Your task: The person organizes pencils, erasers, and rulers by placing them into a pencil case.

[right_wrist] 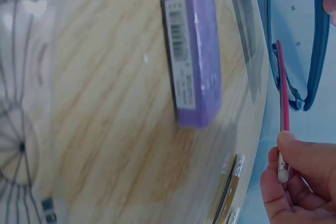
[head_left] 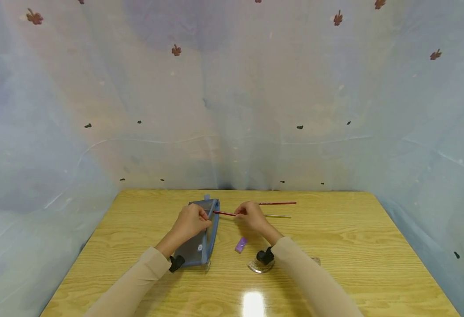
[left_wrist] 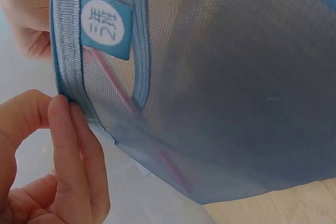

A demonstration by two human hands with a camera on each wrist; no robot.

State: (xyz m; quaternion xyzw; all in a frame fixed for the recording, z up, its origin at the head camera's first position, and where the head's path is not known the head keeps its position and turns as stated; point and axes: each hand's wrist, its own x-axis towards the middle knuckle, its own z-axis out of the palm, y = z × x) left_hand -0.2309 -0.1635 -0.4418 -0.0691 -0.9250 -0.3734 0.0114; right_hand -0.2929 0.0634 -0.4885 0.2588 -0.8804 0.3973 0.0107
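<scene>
A blue-grey mesh pencil case (head_left: 194, 253) lies on the table, its zipper opening facing right. My left hand (head_left: 190, 221) pinches the zippered edge; in the left wrist view its fingertips (left_wrist: 62, 111) grip the blue trim (left_wrist: 68, 35) below a label. With my right hand (head_left: 251, 215) I hold a red pencil (head_left: 224, 213) near its eraser end, between thumb and fingers (right_wrist: 302, 153). The pencil's front part is inside the opening and shows through the mesh as a pinkish line (left_wrist: 113, 80) in the left wrist view.
A purple boxed eraser (head_left: 241, 245) lies between the hands. Beyond the right hand are another red pencil (head_left: 277, 203) and a yellow-looking pencil (head_left: 278, 216). A clear protractor (head_left: 259, 268) lies under the right wrist. A patterned sheet (head_left: 232, 110) hangs behind the table.
</scene>
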